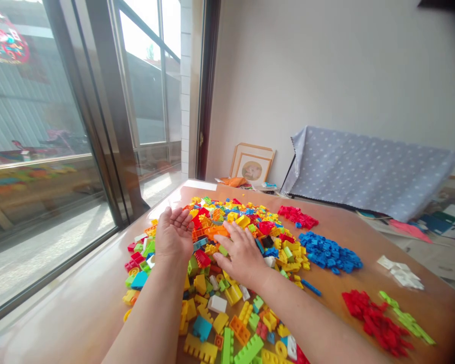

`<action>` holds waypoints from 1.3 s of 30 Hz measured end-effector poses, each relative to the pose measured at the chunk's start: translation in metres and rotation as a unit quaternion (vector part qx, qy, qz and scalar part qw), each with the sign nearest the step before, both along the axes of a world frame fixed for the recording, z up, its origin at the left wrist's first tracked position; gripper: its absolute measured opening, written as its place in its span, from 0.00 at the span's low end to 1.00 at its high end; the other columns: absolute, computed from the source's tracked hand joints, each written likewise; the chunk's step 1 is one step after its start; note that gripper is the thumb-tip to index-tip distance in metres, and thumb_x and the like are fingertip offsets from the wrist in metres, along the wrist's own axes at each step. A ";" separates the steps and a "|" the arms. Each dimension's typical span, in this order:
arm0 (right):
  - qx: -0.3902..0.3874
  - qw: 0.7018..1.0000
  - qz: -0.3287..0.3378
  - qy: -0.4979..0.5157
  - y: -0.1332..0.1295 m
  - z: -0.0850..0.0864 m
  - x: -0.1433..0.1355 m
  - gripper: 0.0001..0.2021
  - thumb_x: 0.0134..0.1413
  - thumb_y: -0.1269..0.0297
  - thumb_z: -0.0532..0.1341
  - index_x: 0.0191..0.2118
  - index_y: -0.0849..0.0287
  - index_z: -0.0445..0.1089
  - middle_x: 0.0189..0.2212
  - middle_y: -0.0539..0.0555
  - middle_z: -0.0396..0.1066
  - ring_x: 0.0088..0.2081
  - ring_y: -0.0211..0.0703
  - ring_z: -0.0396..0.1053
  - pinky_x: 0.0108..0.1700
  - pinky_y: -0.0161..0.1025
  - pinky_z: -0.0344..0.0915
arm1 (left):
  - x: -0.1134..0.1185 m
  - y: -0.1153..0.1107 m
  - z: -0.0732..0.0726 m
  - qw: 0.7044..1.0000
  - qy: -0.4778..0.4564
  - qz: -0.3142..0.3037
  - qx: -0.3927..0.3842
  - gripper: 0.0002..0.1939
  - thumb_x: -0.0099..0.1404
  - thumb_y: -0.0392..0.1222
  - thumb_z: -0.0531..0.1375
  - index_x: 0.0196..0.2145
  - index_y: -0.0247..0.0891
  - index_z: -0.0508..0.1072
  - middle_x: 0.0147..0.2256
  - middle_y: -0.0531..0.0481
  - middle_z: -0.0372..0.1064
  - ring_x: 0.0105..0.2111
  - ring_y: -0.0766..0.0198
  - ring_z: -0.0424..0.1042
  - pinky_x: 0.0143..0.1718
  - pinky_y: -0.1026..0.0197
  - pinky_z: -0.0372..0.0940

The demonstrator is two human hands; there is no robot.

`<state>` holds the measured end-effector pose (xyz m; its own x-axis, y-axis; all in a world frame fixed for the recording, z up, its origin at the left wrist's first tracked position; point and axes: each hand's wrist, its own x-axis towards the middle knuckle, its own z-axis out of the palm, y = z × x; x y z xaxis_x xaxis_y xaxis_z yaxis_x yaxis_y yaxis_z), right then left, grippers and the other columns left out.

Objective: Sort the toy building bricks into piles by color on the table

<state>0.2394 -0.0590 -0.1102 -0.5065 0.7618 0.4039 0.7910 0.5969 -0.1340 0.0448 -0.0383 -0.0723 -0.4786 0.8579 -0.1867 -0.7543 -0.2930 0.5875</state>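
Observation:
A large heap of mixed toy bricks in many colours spreads over the brown table. My left hand is at the heap's left side, palm turned up with the fingers slightly curled; no brick shows in it. Over the middle of the heap, my right hand is palm down with its fingers spread, beside orange and yellow bricks. Under its palm the bricks are hidden. To the right lie a blue brick pile, a red pile, a farther red pile, white pieces and a light green row.
The table runs along a glass window on the left. A spotted grey cloth hangs over something behind the table. Wooden frames lean on the far wall. Papers and boxes lie at the right.

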 end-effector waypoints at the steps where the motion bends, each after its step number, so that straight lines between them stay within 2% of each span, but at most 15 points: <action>1: 0.005 1.000 -0.010 0.002 0.006 0.001 -0.002 0.22 0.66 0.52 0.59 0.63 0.46 0.67 0.71 0.58 0.53 0.71 0.58 0.49 0.68 0.63 0.47 | 0.001 0.000 0.000 1.000 0.004 0.010 -0.005 0.13 0.61 0.51 0.63 0.35 0.37 0.74 0.31 0.49 0.74 0.30 0.66 0.72 0.32 0.64 0.65; 4: 0.011 0.999 -0.039 0.001 0.025 0.005 -0.007 0.22 0.66 0.53 0.58 0.63 0.45 0.67 0.69 0.58 0.57 0.69 0.56 0.53 0.66 0.58 0.53 | 0.002 0.002 -0.002 0.999 0.025 0.044 -0.017 0.12 0.61 0.49 0.63 0.34 0.36 0.74 0.32 0.49 0.74 0.31 0.66 0.73 0.33 0.64 0.64; 7: 0.015 0.998 -0.065 -0.005 0.045 0.007 -0.010 0.21 0.67 0.53 0.57 0.63 0.45 0.67 0.66 0.57 0.62 0.67 0.54 0.56 0.63 0.55 0.56 | 0.004 0.004 -0.004 0.992 0.088 0.090 -0.010 0.10 0.59 0.45 0.64 0.35 0.36 0.74 0.32 0.50 0.74 0.31 0.67 0.72 0.35 0.65 0.63; 11: 0.021 0.994 -0.099 -0.030 0.070 0.008 -0.013 0.19 0.67 0.53 0.58 0.60 0.46 0.68 0.62 0.57 0.66 0.61 0.53 0.62 0.60 0.51 0.59 | 0.007 0.003 -0.005 0.971 0.176 0.158 -0.006 0.09 0.59 0.43 0.66 0.37 0.38 0.74 0.34 0.52 0.74 0.37 0.66 0.72 0.42 0.64 0.63; 14: 0.022 0.990 -0.133 -0.042 0.089 0.010 -0.014 0.18 0.67 0.54 0.57 0.59 0.47 0.68 0.56 0.57 0.70 0.56 0.52 0.66 0.54 0.48 0.62 | 0.009 0.001 -0.005 0.958 0.221 0.184 -0.008 0.07 0.60 0.42 0.65 0.37 0.39 0.75 0.36 0.52 0.74 0.41 0.66 0.71 0.46 0.64 0.62; 17: 0.024 0.985 -0.164 -0.043 0.107 0.011 -0.015 0.17 0.67 0.55 0.56 0.59 0.48 0.68 0.53 0.58 0.72 0.54 0.53 0.66 0.52 0.47 0.63 | 0.010 0.000 -0.006 0.954 0.239 0.182 -0.009 0.05 0.61 0.41 0.64 0.36 0.40 0.76 0.38 0.52 0.74 0.41 0.64 0.70 0.47 0.64 0.62; 22: 0.013 0.978 -0.207 -0.037 0.133 0.017 -0.011 0.18 0.68 0.54 0.56 0.59 0.49 0.69 0.52 0.59 0.72 0.53 0.54 0.67 0.50 0.46 0.63 | 0.014 0.002 -0.010 0.967 0.211 0.142 -0.029 0.03 0.62 0.41 0.63 0.35 0.41 0.77 0.38 0.51 0.75 0.40 0.62 0.72 0.45 0.62 0.64; 26: -0.007 0.973 -0.230 -0.024 0.141 0.026 -0.005 0.20 0.69 0.51 0.54 0.59 0.51 0.70 0.53 0.59 0.73 0.53 0.54 0.67 0.52 0.47 0.62 | 0.017 0.002 -0.010 0.964 0.227 0.132 -0.045 0.05 0.62 0.41 0.63 0.37 0.41 0.78 0.39 0.51 0.76 0.41 0.62 0.73 0.46 0.61 0.65; 29: -0.001 0.976 -0.218 0.000 0.130 0.032 0.000 0.23 0.70 0.49 0.51 0.60 0.53 0.70 0.55 0.60 0.72 0.56 0.54 0.65 0.57 0.48 0.59 | 0.017 0.002 -0.011 0.962 0.237 0.129 -0.048 0.06 0.62 0.41 0.64 0.38 0.41 0.79 0.39 0.51 0.76 0.41 0.62 0.73 0.46 0.61 0.64; 31: 0.008 0.981 -0.196 0.016 0.114 0.033 0.003 0.23 0.70 0.49 0.51 0.60 0.53 0.70 0.57 0.60 0.71 0.59 0.55 0.63 0.61 0.49 0.57 | 0.017 0.003 -0.012 0.962 0.239 0.125 -0.049 0.06 0.62 0.41 0.64 0.38 0.41 0.79 0.39 0.51 0.76 0.40 0.63 0.73 0.45 0.61 0.65; 35: 0.006 0.989 -0.144 0.037 0.062 0.028 0.020 0.27 0.67 0.43 0.53 0.62 0.51 0.69 0.64 0.57 0.66 0.66 0.57 0.57 0.65 0.54 0.54 | 0.017 0.005 -0.016 0.963 0.241 0.112 -0.046 0.07 0.62 0.43 0.66 0.39 0.42 0.79 0.39 0.51 0.76 0.40 0.63 0.72 0.46 0.61 0.64; 39: -0.029 0.991 -0.127 0.027 0.003 0.014 0.052 0.35 0.60 0.34 0.55 0.68 0.46 0.62 0.69 0.56 0.58 0.70 0.61 0.52 0.67 0.61 0.51 | 0.018 0.005 -0.017 0.960 0.255 0.108 -0.049 0.07 0.63 0.44 0.66 0.38 0.41 0.80 0.40 0.51 0.76 0.42 0.62 0.72 0.48 0.61 0.64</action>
